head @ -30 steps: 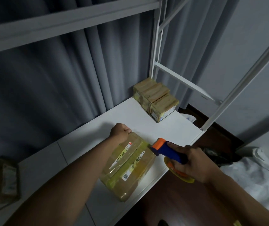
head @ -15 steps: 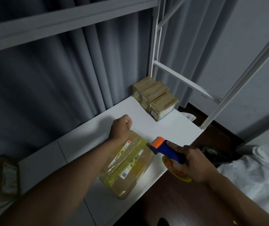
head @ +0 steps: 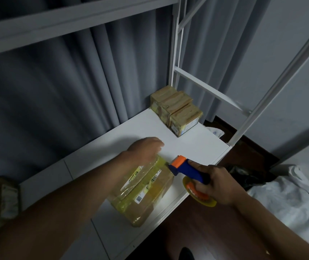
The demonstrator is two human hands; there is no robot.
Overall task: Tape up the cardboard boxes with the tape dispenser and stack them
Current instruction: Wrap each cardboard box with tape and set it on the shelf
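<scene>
Taping the box on the white table

Right hand [head: 217, 186] grips the tape dispenser [head: 186, 168], its head at the cardboard box [head: 146, 190] end, likely to cut tape; left hand [head: 146, 150] hovers relaxed above it; taped boxes [head: 177, 112] wait stacked behind

A brown cardboard box [head: 146, 192] lies flat near the front edge of a white table [head: 142, 128], wrapped in yellowish tape with white barcode labels on top. A blue and orange tape dispenser [head: 185, 168] (its yellow roll hangs past the table edge) touches the box's far right corner. Three taped boxes [head: 176, 109] stand together at the table's far corner.
</scene>
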